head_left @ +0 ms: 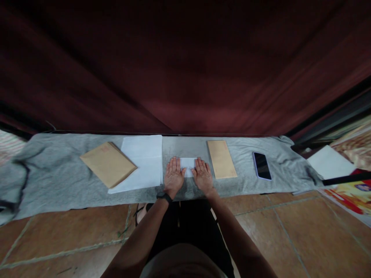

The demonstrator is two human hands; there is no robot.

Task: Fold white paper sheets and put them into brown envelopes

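Note:
A small folded white sheet of paper lies on the grey cloth in front of me. My left hand rests flat on its left end, fingers stretched forward. On its right end lies my right hand, palm down and fingers also extended. The middle of the sheet shows between my thumbs. Just right of my right hand is a brown envelope, lying flat. To the left, larger white sheets lie stacked, with a pile of brown envelopes set at an angle over their left part.
The grey cloth covers a long narrow surface. A phone lies on it at the right. Behind rises a dark red curtain. A white sheet and a colourful printed box or poster are at the far right. Tiled floor lies below.

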